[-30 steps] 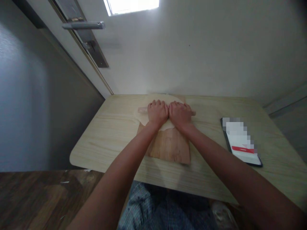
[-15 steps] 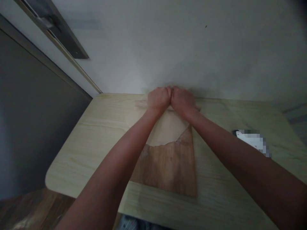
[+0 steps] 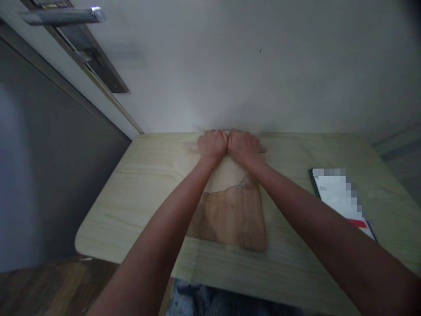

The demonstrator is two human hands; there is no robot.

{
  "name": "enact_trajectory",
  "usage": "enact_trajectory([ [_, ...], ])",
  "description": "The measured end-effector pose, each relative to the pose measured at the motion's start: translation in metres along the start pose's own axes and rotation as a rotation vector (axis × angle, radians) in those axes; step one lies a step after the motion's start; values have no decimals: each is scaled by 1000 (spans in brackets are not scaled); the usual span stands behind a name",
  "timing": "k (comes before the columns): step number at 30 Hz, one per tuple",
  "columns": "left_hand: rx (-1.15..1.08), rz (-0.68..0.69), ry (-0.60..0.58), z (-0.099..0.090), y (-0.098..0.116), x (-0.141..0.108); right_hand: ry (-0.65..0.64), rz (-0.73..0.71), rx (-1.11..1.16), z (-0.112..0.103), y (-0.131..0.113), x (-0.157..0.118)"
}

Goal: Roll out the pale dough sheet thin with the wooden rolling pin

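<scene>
My left hand (image 3: 213,144) and my right hand (image 3: 243,144) are side by side, touching, with fingers wrapped round a wooden rolling pin (image 3: 191,146). The pin's ends stick out on both sides of my fists. Beneath it a flat pale sheet of dough (image 3: 226,175) spreads over the far part of a brown wooden board (image 3: 232,219). The dough's near edge is uneven, and bare wood shows in front of it. My forearms partly hide the board and dough.
The board rests on a light wooden table (image 3: 131,188) against a pale wall or door (image 3: 204,66). A phone (image 3: 332,188) with a lit, partly pixelated screen lies to the right. At upper left is a metal door handle (image 3: 62,16).
The view has shifted, showing more of the door handle and the phone. Both hands remain closed round the rolling pin; its own movement is hard to tell.
</scene>
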State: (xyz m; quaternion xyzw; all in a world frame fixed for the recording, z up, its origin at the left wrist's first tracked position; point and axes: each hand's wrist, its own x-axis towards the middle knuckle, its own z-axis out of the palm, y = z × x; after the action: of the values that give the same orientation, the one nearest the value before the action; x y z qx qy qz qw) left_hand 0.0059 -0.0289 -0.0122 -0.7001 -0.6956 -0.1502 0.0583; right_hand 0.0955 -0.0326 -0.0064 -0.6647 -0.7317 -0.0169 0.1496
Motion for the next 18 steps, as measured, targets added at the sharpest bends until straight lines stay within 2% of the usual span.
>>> enact_trajectory([
  [5, 20, 61, 43, -8, -4, -38, 105, -84, -34, -2, -4, -38],
  [10, 44, 65, 84, -12, -5, -63, 135, -158, -11, -2, -3, -61],
  [14, 49, 51, 59, -12, -5, -68, 128, -159, -4, -1, -3, -65],
  [18, 45, 65, 71, -10, -6, -61, 123, -165, 9, -3, -3, -60],
])
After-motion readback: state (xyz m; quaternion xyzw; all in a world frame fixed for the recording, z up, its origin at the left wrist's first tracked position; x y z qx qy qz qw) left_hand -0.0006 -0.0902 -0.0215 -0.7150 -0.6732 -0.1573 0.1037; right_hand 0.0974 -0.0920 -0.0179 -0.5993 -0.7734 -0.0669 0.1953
